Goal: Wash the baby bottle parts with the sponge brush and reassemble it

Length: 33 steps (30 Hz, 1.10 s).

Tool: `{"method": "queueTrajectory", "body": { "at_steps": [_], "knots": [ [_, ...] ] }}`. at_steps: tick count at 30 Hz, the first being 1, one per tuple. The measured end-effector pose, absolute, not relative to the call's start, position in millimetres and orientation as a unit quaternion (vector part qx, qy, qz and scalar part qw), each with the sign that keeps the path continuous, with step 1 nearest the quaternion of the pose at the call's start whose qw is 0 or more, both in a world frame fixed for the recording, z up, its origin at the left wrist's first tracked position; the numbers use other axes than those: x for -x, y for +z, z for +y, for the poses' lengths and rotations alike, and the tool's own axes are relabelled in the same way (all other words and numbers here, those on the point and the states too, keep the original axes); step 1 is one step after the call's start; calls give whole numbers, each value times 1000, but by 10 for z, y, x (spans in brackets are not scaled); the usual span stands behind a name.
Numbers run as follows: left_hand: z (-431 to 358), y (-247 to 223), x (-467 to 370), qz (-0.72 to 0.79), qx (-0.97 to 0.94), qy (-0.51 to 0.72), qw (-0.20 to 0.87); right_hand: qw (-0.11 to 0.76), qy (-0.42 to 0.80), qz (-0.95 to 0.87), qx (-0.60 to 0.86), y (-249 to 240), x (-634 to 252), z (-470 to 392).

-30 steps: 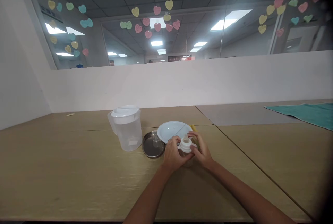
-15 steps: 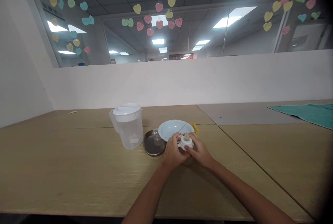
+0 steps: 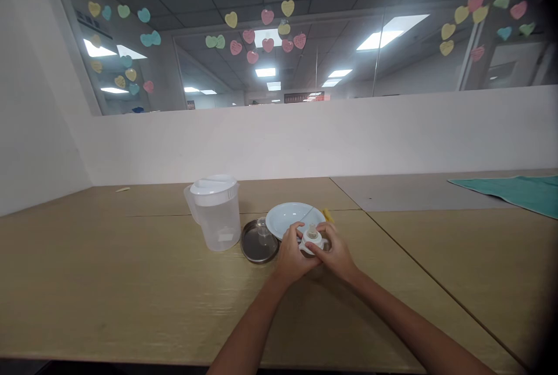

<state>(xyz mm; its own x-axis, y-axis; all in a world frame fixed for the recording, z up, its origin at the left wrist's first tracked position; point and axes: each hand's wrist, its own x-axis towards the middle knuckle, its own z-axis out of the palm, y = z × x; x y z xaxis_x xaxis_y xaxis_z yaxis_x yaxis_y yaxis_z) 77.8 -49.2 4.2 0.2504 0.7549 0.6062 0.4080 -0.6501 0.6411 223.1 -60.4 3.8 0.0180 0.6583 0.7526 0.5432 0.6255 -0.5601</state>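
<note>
A baby bottle (image 3: 313,238) with a clear nipple and a white collar with side handles stands upright between my hands, just in front of the white plate (image 3: 279,216). My left hand (image 3: 291,253) is closed around its left side. From the right, my right hand (image 3: 336,253) grips the collar, its thumb lying across the front. The lower part of the bottle is mostly hidden by my fingers. Left of the hands lies a round metal tray (image 3: 253,247) with a small clear cup-like piece (image 3: 263,228) at its far edge.
A clear plastic pitcher (image 3: 219,224) with a white lid stands left of the tray. Something yellow (image 3: 328,215) lies by the plate's right edge. A green cloth (image 3: 518,189) is spread at the far right. The white wall (image 3: 261,145) rises behind the table.
My right fingers have shifted on the white collar, and its right handle now shows. The view has tilted slightly; the other things stay in place.
</note>
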Motion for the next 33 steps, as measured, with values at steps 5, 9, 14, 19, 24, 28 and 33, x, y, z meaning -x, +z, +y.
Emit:
{"method": "queueTrajectory", "body": {
  "at_steps": [5, 9, 14, 19, 24, 28, 33],
  "knots": [
    [-494, 66, -759, 376, -769, 480, 192, 545, 112, -744, 370, 85, -2299, -608],
    [-491, 72, -745, 380, -768, 482, 182, 548, 78, -731, 399, 89, -2261, -610],
    [-479, 65, -751, 392, -766, 485, 157, 573, 73, -691, 434, 37, -2241, -593],
    [-480, 81, -729, 382, -784, 479, 103, 573, 109, -685, 436, 24, -2257, -597],
    [-496, 171, -566, 284, -864, 416, -24, 550, 133, -713, 414, 37, -2279, -600],
    [-395, 196, -386, 334, -810, 476, -80, 535, 106, -727, 417, 33, -2308, -595],
    [-136, 123, -171, 563, -688, 442, -117, 524, 70, -738, 420, 26, -2322, -591]
  ]
}}
